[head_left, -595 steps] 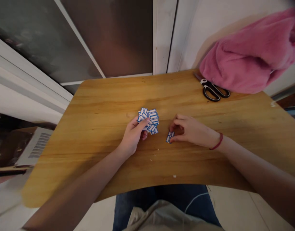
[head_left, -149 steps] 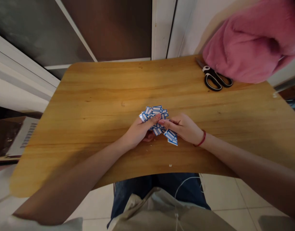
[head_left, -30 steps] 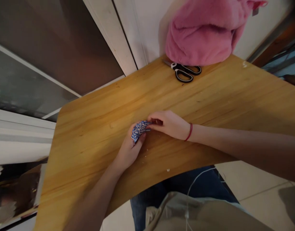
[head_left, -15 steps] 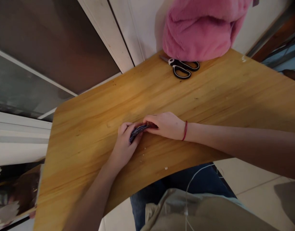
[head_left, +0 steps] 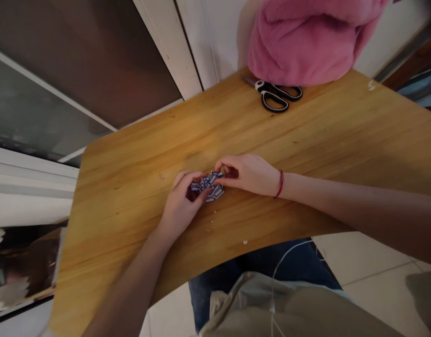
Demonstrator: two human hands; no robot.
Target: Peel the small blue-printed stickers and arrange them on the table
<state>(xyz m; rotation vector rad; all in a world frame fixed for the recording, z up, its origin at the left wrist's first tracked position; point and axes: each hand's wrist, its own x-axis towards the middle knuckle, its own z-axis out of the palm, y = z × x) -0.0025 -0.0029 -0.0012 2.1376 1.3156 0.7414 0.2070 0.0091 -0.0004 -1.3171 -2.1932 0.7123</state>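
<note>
A small bunch of blue-and-white paper labels (head_left: 208, 185) lies between my two hands on the wooden table (head_left: 138, 154). My left hand (head_left: 180, 203) curls around the bunch from the left, thumb and fingers on it. From the right, my right hand (head_left: 248, 173), with a red string on the wrist, pinches the bunch's far edge with its fingertips. Part of the bunch is hidden under my fingers.
Black-handled scissors (head_left: 276, 95) lie at the table's far side, just in front of a pink fluffy garment (head_left: 306, 40). Small crumbs (head_left: 245, 242) dot the table near its front edge. A white door frame and dark panel stand behind the table.
Over the last second the bunch turned from edge-on between my hands to lying flatter with its printed faces up. Both hands stayed on it. The view shifted slightly.
</note>
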